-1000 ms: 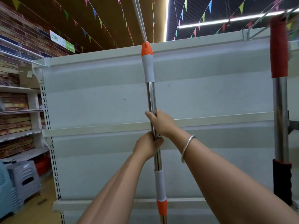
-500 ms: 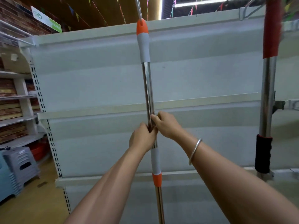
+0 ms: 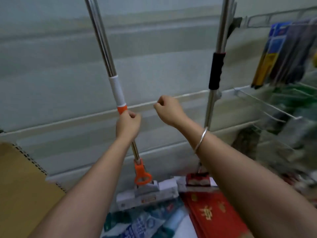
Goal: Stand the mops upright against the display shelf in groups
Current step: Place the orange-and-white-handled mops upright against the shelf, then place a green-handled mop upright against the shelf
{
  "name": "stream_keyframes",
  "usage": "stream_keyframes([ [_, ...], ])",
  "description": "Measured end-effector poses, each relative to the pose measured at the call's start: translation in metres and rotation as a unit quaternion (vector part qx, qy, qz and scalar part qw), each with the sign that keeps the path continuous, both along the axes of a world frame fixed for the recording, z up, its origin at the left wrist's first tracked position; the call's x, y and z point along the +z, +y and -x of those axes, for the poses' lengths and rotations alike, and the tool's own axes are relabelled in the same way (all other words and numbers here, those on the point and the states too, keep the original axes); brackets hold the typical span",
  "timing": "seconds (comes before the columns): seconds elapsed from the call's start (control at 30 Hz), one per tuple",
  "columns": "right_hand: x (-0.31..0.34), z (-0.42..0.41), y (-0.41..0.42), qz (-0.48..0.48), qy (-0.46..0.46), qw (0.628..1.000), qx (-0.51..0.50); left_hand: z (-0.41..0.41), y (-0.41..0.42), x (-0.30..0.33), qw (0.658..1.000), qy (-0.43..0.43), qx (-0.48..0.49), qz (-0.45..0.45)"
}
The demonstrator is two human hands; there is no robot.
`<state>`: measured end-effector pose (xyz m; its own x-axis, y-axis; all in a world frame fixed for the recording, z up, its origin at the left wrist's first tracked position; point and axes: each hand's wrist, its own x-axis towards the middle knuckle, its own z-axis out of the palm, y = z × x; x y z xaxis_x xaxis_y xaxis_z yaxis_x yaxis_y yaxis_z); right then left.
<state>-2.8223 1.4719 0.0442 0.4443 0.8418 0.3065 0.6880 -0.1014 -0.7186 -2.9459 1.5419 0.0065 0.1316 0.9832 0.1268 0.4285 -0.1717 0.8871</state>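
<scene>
A mop with a steel pole and white-and-orange sleeve [image 3: 118,93] stands nearly upright against the white display shelf [image 3: 51,74]. Its white sponge head [image 3: 147,194] rests low on packaged goods. My left hand [image 3: 127,125] grips the pole just below the orange band. My right hand [image 3: 167,109] hangs free to the right of the pole, fingers curled shut, holding nothing. A second mop with a black grip [image 3: 216,71] and red head [image 3: 197,180] leans against the shelf further right.
Red packaged goods [image 3: 212,213] and blue-green packs [image 3: 145,224] lie below the mop heads. A brown cardboard sheet [image 3: 22,191] sits at the left. Wire racks [image 3: 267,107] with hanging packaged items [image 3: 283,54] jut out on the right.
The view has tilted down to the mop heads. My right hand has let go of the pole and moved right. My left hand now sits below the lower orange band.
</scene>
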Motion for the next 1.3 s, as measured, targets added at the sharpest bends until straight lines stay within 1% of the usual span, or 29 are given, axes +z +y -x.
stream_keyframes([
  [0.1,-0.024,-0.019,-0.037,0.031,0.007,0.999,-0.037,-0.039,-0.031,-0.027,0.996,0.009,-0.080,0.031],
  [0.2,-0.046,-0.050,-0.085,0.055,0.028,0.993,-0.098,-0.085,-0.071,-0.042,0.985,0.021,-0.164,0.042],
  [0.37,-0.080,-0.117,-0.187,0.081,0.083,0.970,-0.215,-0.160,-0.147,-0.060,0.961,0.043,-0.264,0.063],
  [0.5,-0.098,-0.170,-0.269,0.079,0.108,0.946,-0.296,-0.228,-0.213,-0.068,0.934,0.056,-0.345,0.068],
  [0.67,-0.109,-0.242,-0.381,0.079,0.129,0.911,-0.383,-0.330,-0.319,-0.073,0.889,0.062,-0.450,0.064],
  [0.73,-0.110,-0.275,-0.429,0.073,0.137,0.898,-0.411,-0.370,-0.369,-0.074,0.874,0.062,-0.479,0.053],
  [0.83,-0.114,-0.322,-0.498,0.065,0.149,0.878,-0.451,-0.425,-0.438,-0.079,0.855,0.047,-0.512,0.066],
  [0.9,-0.119,-0.352,-0.538,0.061,0.165,0.863,-0.474,-0.460,-0.473,-0.084,0.848,0.063,-0.525,0.051],
  [0.97,-0.123,-0.381,-0.570,0.056,0.177,0.854,-0.487,-0.491,-0.501,-0.085,0.834,0.066,-0.544,0.073],
  [1.0,-0.124,-0.394,-0.582,0.054,0.181,0.852,-0.488,-0.507,-0.512,-0.086,0.827,0.065,-0.551,0.085],
  [1.1,-0.127,-0.434,-0.609,0.044,0.198,0.846,-0.494,-0.553,-0.538,-0.086,0.816,0.062,-0.570,0.071],
  [1.17,-0.131,-0.464,-0.622,0.032,0.211,0.838,-0.503,-0.588,-0.553,-0.087,0.806,0.054,-0.585,0.078],
  [1.3,-0.139,-0.539,-0.636,0.030,0.226,0.830,-0.508,-0.675,-0.569,-0.094,0.802,0.049,-0.589,0.088],
])
